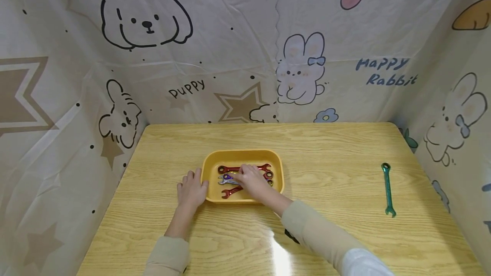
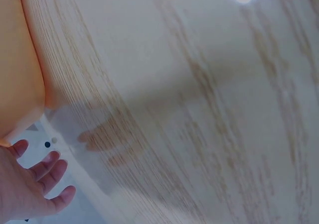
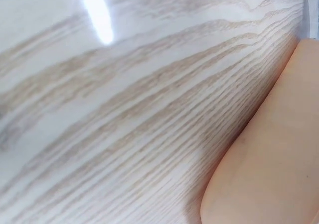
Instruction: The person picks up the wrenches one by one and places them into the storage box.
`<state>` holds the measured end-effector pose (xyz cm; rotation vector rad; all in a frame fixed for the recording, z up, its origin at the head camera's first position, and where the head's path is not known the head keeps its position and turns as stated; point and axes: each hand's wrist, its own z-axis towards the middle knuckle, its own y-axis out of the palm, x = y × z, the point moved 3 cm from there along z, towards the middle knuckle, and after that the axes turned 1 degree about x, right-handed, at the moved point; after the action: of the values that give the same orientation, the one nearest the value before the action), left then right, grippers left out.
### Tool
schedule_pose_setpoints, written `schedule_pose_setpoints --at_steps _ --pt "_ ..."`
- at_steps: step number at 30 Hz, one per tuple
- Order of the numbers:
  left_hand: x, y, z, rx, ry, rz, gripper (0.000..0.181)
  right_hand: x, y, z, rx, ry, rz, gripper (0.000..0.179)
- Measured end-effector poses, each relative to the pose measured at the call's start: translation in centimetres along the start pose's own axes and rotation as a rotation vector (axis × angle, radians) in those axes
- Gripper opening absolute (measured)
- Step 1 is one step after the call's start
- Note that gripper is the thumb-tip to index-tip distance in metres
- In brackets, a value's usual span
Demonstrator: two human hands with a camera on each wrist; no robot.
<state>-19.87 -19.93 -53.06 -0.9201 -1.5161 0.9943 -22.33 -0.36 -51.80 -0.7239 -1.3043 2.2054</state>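
Observation:
A yellow tray holds several combination wrenches. A red wrench lies along its far side. Another red wrench lies nearer, and a silver wrench sits between them. My right hand reaches into the tray over the pile, fingers curled. It pinches a purple wrench, whose ring end shows at the fingertips; the hand hides the rest. My left hand rests against the tray's left side, thumb at the rim and fingers relaxed. In the left wrist view, the left hand's fingers are loosely spread beside the tray wall.
A green wrench lies alone toward the right end of the wood-grain table. Printed cloth with cartoon animals hangs behind the table and along both sides. The right wrist view shows mostly tabletop and the tray's outer wall.

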Motion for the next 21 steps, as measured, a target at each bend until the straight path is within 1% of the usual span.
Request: schedule_pose_setpoints --at_steps 3,9,15,18,21 --pt "0.0 0.0 0.0 -0.004 -0.001 -0.001 0.042 0.0 0.2 0.1 -0.046 0.005 0.008 0.026" --pt "0.0 0.1 0.1 -0.01 -0.004 0.004 0.043 -0.1 0.6 0.4 -0.092 0.006 0.061 0.023" --pt "0.0 0.0 0.1 -0.015 -0.008 0.004 0.043 -0.1 1.0 0.6 -0.167 0.018 0.082 0.026" --pt "-0.1 0.0 0.1 -0.017 -0.007 0.004 0.043 -0.1 1.2 0.7 -0.19 0.01 0.083 0.026" --pt "-0.1 0.1 0.1 -0.017 -0.004 0.003 0.044 -0.2 1.4 0.8 -0.207 -0.02 0.076 0.026"
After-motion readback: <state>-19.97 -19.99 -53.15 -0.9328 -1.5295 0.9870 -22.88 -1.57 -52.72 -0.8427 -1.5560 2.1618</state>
